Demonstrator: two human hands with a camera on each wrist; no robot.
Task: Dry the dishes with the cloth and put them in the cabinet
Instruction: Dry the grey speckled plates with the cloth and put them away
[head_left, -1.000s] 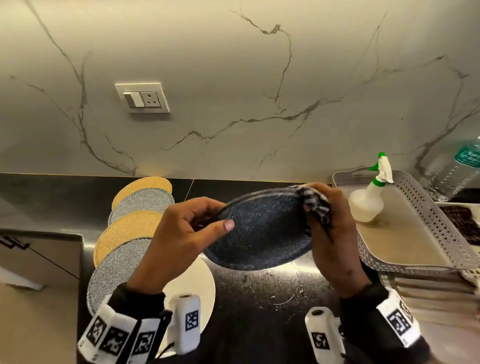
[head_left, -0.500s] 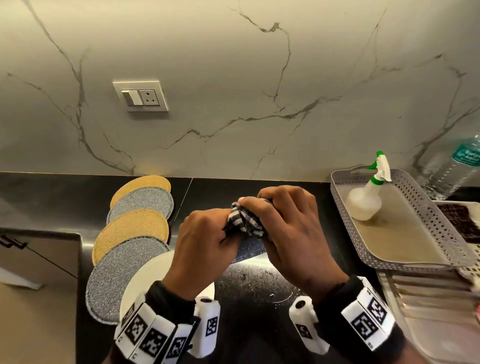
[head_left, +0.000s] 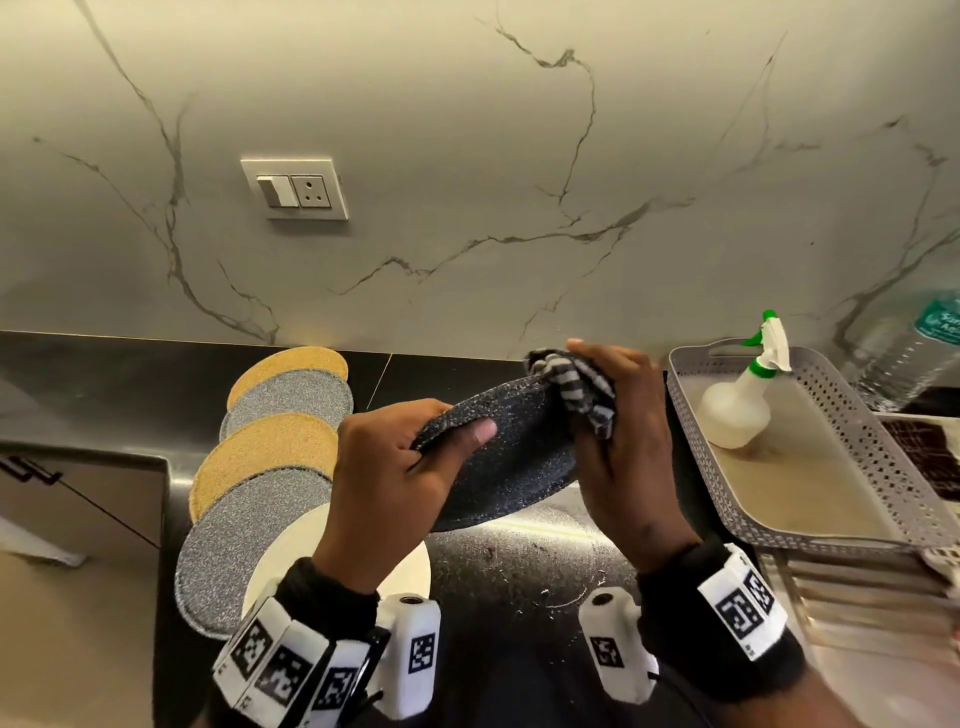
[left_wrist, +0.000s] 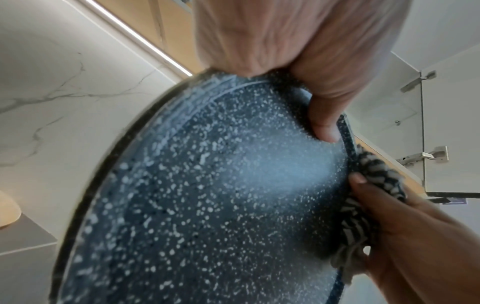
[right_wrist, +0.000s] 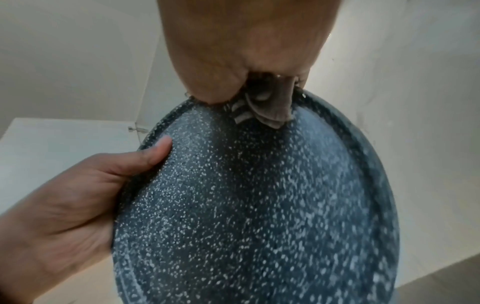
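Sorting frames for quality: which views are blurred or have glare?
Head view: sharp, wide-angle bend at the edges, a glare streak on the counter. Left wrist view: the left hand looks washed out and soft, with a pale sheen on the plate. Right wrist view: the plate's lower part smears.

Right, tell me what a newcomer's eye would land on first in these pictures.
First, the dark speckled plate held up over the black counter: the left hand grips its near-left rim while the right hand presses a striped cloth onto its far edge. Next, the row of overlapping gold and grey plates lying at the left, and the spray bottle in the perforated grey tray at the right.
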